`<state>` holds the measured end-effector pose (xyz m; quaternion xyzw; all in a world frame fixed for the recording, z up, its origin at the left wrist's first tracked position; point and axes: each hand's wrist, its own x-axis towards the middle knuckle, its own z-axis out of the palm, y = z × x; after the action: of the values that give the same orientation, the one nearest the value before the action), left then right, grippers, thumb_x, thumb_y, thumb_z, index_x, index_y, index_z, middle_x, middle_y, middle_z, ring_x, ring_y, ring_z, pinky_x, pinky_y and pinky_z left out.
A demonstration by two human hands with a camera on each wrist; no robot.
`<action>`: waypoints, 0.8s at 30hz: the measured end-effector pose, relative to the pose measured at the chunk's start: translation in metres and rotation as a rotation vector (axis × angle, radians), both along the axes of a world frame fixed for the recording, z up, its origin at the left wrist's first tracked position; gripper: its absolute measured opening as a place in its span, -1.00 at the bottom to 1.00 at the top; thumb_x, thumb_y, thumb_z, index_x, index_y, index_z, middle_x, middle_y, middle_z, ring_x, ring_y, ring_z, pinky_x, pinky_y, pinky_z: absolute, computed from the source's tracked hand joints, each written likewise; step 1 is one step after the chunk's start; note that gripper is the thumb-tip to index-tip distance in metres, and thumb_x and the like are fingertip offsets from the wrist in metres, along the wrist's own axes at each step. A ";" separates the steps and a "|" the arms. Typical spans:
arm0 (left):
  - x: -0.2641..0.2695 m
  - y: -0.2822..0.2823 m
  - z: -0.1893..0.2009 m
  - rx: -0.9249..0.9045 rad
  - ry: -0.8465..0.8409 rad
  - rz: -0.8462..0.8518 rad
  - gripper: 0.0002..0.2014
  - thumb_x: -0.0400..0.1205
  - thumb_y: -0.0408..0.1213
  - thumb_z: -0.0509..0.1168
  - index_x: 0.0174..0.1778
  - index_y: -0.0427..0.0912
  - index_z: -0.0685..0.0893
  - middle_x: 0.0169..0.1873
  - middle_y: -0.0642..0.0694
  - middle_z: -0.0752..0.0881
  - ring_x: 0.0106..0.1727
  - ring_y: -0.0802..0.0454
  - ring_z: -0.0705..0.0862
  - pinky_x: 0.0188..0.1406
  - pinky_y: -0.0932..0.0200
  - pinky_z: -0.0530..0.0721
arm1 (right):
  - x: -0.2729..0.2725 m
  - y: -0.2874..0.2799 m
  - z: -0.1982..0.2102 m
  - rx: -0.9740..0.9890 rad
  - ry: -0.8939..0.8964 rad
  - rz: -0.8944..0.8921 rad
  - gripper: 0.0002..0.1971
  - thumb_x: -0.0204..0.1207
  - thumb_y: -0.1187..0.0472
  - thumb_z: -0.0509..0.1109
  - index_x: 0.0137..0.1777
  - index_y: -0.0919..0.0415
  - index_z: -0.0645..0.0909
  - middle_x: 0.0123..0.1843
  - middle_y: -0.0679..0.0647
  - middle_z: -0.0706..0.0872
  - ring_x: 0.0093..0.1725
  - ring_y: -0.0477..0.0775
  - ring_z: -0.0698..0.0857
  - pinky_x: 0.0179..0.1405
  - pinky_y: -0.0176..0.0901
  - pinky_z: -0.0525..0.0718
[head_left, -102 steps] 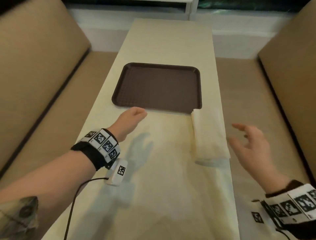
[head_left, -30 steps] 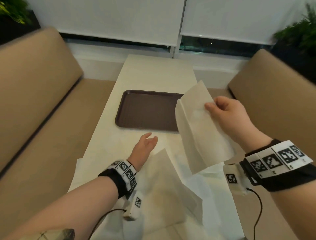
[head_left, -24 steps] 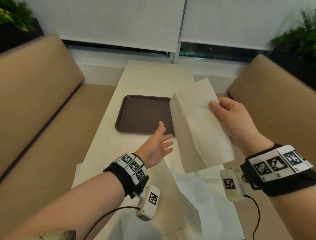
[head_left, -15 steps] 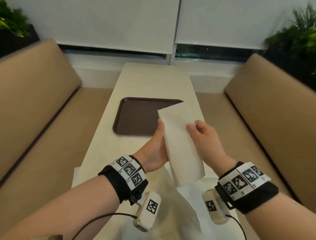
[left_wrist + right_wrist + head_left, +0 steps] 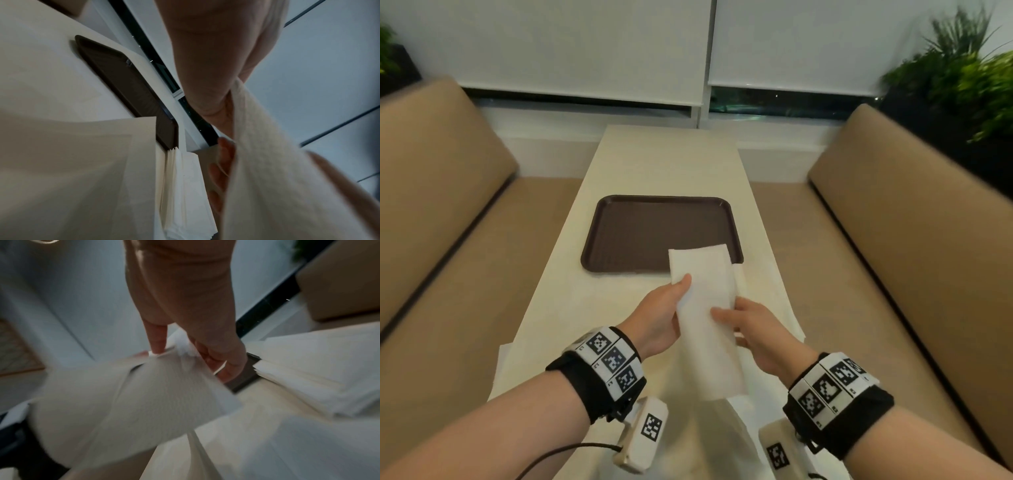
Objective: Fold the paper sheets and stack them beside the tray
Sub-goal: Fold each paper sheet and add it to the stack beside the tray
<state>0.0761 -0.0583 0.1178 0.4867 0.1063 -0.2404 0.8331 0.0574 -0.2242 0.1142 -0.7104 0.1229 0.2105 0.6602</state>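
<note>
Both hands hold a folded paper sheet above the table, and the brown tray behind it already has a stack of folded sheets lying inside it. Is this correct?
Not quite. The left hand and right hand do hold the folded sheet, but the brown tray holds nothing. The head view shows the stack on the table beside its near right corner.

White folded paper sheet [image 5: 705, 318]; dark brown textured tray [image 5: 640, 233]; cream table [image 5: 671, 161]; black-white checkered wristbands [image 5: 609, 359].

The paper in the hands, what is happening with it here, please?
A person holds a folded paper sheet in the air with both hands, the left hand and the right hand, above the table. A stack of folded sheets already lies beside the brown tray. More unfolded paper lies nearer the person.
</note>
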 end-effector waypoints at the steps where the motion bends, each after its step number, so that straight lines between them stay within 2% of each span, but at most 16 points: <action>1: 0.002 -0.002 -0.002 0.011 0.015 -0.027 -0.64 0.76 -0.11 0.10 0.26 -0.29 0.63 0.15 -0.21 0.77 0.19 -0.14 0.74 0.24 -0.09 0.64 | -0.001 -0.007 -0.004 0.005 0.013 0.014 -0.74 0.57 0.22 0.42 0.23 0.22 0.64 0.12 0.06 0.80 0.07 0.05 0.78 -0.12 -0.24 0.68; 4: 0.006 -0.018 -0.015 0.074 -0.010 -0.107 -0.68 0.74 -0.16 0.16 0.30 -0.25 0.62 0.19 -0.18 0.76 0.24 -0.14 0.71 0.31 -0.12 0.61 | -0.001 -0.025 -0.014 -0.079 -0.085 -0.074 -0.91 0.59 0.27 0.37 0.03 0.22 0.67 -0.01 0.11 0.81 -0.07 0.05 0.79 -0.22 -0.24 0.69; 5: 0.007 -0.026 -0.021 0.110 -0.024 -0.112 -0.72 0.72 -0.24 0.21 0.30 -0.25 0.62 0.16 -0.16 0.77 0.21 -0.13 0.73 0.25 -0.10 0.65 | 0.000 -0.031 -0.015 -0.129 -0.123 -0.110 -0.95 0.59 0.26 0.37 -0.09 0.17 0.65 -0.11 0.07 0.79 -0.17 0.01 0.76 -0.29 -0.28 0.67; 7: 0.010 -0.044 -0.031 0.208 -0.021 -0.069 -0.79 0.67 -0.40 0.26 0.22 -0.27 0.64 0.06 -0.15 0.80 0.09 -0.10 0.78 0.07 -0.01 0.74 | 0.006 -0.044 -0.019 -0.235 -0.168 -0.153 -0.88 0.56 0.24 0.39 -0.21 0.11 0.58 -0.25 -0.02 0.71 -0.28 -0.04 0.69 -0.38 -0.28 0.62; 9: 0.018 -0.063 -0.042 0.333 -0.005 -0.011 -0.80 0.62 -0.48 0.32 0.15 -0.29 0.66 0.00 -0.17 0.81 0.01 -0.10 0.79 -0.07 0.04 0.77 | 0.018 -0.061 -0.026 -0.337 -0.182 -0.168 -0.95 0.53 0.22 0.42 -0.12 0.13 0.60 -0.19 -0.01 0.73 -0.20 0.01 0.72 -0.30 -0.17 0.68; 12: 0.044 -0.095 -0.058 0.522 -0.034 0.033 -0.83 0.55 -0.43 0.42 0.03 -0.26 0.65 -0.03 -0.23 0.78 -0.04 -0.16 0.78 -0.05 -0.10 0.78 | 0.047 -0.087 -0.038 -0.510 -0.211 -0.159 -0.88 0.54 0.23 0.40 0.04 0.18 0.58 -0.15 -0.08 0.68 -0.17 0.01 0.67 -0.42 -0.39 0.49; 13: 0.053 -0.106 -0.063 0.571 -0.052 0.039 -0.84 0.53 -0.40 0.44 -0.02 -0.23 0.64 -0.05 -0.24 0.78 -0.06 -0.16 0.79 -0.06 -0.13 0.79 | 0.057 -0.094 -0.041 -0.565 -0.220 -0.156 -0.83 0.55 0.24 0.38 0.11 0.20 0.57 -0.13 -0.08 0.65 -0.16 0.00 0.62 -0.42 -0.39 0.44; 16: 0.081 -0.132 -0.081 0.713 -0.087 0.012 -0.81 0.50 -0.33 0.48 -0.08 -0.14 0.59 -0.11 -0.22 0.77 -0.15 -0.12 0.79 -0.16 -0.10 0.80 | 0.084 -0.115 -0.064 -0.678 -0.195 -0.169 -0.70 0.58 0.26 0.32 0.30 0.25 0.50 0.04 0.03 0.65 -0.07 0.02 0.59 -0.19 -0.23 0.49; 19: 0.098 -0.146 -0.100 0.907 -0.104 -0.055 -0.74 0.48 -0.24 0.50 -0.01 -0.13 0.58 -0.11 -0.16 0.75 -0.15 -0.08 0.75 -0.18 0.04 0.77 | 0.099 -0.126 -0.100 -0.748 -0.154 -0.156 -0.60 0.52 0.22 0.34 0.36 0.17 0.46 0.24 0.10 0.64 0.19 0.16 0.63 0.16 0.04 0.61; 21: 0.101 -0.148 -0.111 1.019 -0.095 -0.068 -0.56 0.44 -0.16 0.52 0.18 -0.14 0.54 0.06 -0.15 0.69 0.01 -0.12 0.69 -0.02 0.07 0.67 | 0.103 -0.128 -0.119 -0.808 -0.135 -0.097 -0.50 0.51 0.18 0.38 0.45 0.17 0.40 0.37 0.14 0.54 0.36 0.21 0.53 0.35 0.14 0.52; 24: 0.098 -0.151 -0.120 1.084 -0.047 -0.016 -0.27 0.44 -0.05 0.51 0.47 -0.17 0.37 0.29 -0.17 0.49 0.28 -0.18 0.56 0.27 -0.02 0.54 | 0.102 -0.126 -0.132 -0.761 -0.107 -0.046 -0.39 0.60 0.17 0.32 0.61 0.21 0.20 0.50 0.17 0.42 0.48 0.20 0.43 0.48 0.11 0.42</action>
<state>0.1743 -0.2098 -0.0019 0.8527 0.1929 -0.1466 0.4629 0.1589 -0.3501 -0.0179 -0.9117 0.1737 0.0975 0.3593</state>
